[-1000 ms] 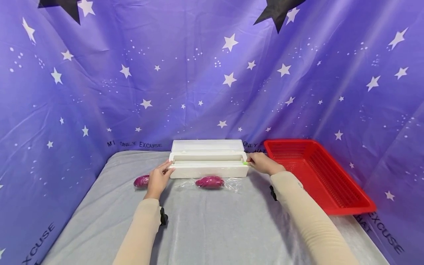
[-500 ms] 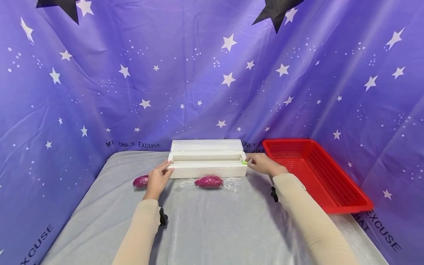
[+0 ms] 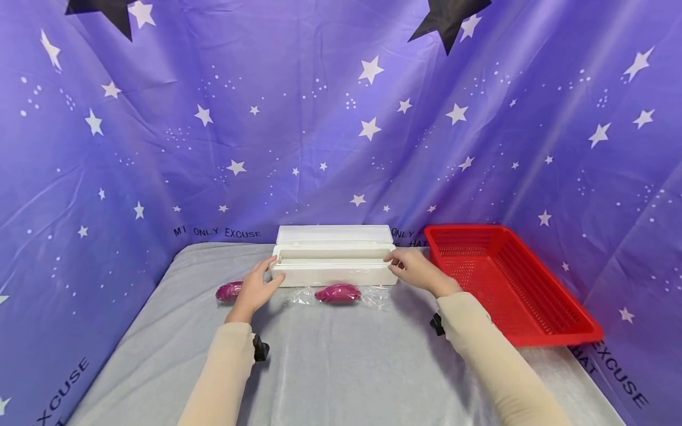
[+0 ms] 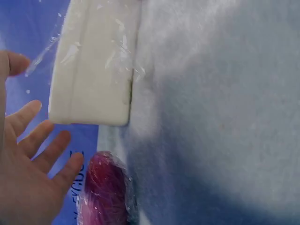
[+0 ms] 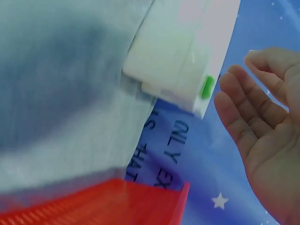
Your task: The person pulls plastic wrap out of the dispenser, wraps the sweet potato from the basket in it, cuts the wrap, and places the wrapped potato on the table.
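Observation:
A long white cling film dispenser [image 3: 334, 276] stands at the back of the table with its lid [image 3: 334, 234] raised. Inside lies a pale roll [image 3: 333, 254]. My left hand [image 3: 257, 290] is at the dispenser's left end, fingers spread, with clear film near the thumb in the left wrist view. At the right end is my right hand [image 3: 418, 269], fingers slightly bent and thumb apart, nothing visible between them. A green slider [image 5: 207, 87] shows on the dispenser's end. In front, a purple, sweet-potato-like object [image 3: 338, 293] lies on clear film [image 3: 374, 297].
A second purple object [image 4: 104, 192], wrapped in film, lies beside my left hand. To the right stands a red plastic basket [image 3: 559, 340]. Grey cloth [image 3: 341, 367] covers the table, and a purple star-patterned curtain [image 3: 298, 142] surrounds it.
My right hand has left the green slider and moved a little left over the dispenser's corner. My left thumb and fingers have spread wider. The dispenser and purple objects stay put.

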A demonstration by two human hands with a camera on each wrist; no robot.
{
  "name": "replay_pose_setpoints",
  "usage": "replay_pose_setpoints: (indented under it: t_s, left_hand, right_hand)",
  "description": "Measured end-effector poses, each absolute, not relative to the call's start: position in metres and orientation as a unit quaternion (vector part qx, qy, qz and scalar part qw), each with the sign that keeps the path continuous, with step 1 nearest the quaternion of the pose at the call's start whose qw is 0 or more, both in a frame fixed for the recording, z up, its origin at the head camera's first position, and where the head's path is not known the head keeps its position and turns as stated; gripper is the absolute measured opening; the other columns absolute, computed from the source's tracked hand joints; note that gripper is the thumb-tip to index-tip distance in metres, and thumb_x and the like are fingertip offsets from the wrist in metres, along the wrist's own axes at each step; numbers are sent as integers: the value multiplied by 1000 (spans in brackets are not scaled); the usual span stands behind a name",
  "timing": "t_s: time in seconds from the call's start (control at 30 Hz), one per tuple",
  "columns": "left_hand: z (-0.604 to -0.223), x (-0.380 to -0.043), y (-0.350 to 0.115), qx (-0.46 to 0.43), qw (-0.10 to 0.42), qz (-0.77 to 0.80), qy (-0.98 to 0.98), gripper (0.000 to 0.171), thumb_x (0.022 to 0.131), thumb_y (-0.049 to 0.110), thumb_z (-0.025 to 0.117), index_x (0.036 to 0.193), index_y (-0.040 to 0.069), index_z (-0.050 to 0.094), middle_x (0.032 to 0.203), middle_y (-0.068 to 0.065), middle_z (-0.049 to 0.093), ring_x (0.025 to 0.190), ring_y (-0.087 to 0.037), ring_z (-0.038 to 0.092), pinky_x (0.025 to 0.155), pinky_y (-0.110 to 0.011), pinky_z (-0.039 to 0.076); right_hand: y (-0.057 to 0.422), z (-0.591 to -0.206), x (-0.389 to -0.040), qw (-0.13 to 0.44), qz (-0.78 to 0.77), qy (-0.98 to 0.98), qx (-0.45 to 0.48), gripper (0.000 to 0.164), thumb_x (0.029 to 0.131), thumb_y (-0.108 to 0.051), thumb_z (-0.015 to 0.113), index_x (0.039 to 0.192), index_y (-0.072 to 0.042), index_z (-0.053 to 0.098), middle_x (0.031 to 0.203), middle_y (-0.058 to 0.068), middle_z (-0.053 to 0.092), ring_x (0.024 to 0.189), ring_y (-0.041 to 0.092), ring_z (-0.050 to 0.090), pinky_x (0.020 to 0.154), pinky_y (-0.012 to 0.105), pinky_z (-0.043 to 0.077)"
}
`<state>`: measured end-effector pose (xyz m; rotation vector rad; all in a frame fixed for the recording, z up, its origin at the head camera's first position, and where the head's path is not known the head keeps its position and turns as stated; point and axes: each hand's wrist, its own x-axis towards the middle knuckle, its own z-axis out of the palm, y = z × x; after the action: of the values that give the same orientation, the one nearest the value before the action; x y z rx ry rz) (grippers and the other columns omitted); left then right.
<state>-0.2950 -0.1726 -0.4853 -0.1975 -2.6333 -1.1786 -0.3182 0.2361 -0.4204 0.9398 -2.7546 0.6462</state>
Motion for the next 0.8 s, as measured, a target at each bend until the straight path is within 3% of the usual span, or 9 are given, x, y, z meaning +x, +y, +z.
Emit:
replay_pose_setpoints:
  t_s: [0.27, 0.43, 0.63, 0.8]
  left_hand:
    - [-481, -292, -163, -62, 202, -466, -859, 36, 89, 12, 72, 124, 4, 64, 123, -20, 57, 114, -37, 57, 93, -51, 46]
    - [-482, -289, -146, -137, 243, -474, -835, 26, 85, 3, 75, 110, 4, 70, 108, -14, 66, 97, -33, 63, 86, -50, 50]
    - [-490, -288, -116, -221, 221, -391, -865, 20, 85, 8, 78, 104, 11, 73, 100, -4, 72, 93, -23, 67, 87, -45, 52]
    - [-493, -283, -94, -197, 285, -276, -897, 20, 82, 13, 78, 101, 16, 76, 97, 0, 75, 89, -21, 68, 76, -43, 44]
  right_hand:
    - [218, -433, -307, 65, 243, -914, 317, 18, 92, -2, 64, 108, 2, 70, 86, 2, 69, 80, 15, 64, 73, 35, 55]
    - [204, -448, -305, 62, 261, -909, 319, 19, 92, -3, 65, 109, 2, 70, 92, 7, 71, 85, 19, 66, 78, 37, 56]
    - [183, -466, -300, 65, 284, -907, 304, 25, 91, -11, 72, 113, 0, 69, 105, 12, 72, 98, 27, 67, 88, 43, 54]
    - [168, -478, -297, 91, 287, -908, 292, 25, 88, -16, 77, 108, -2, 71, 103, 10, 70, 97, 27, 64, 89, 44, 52]
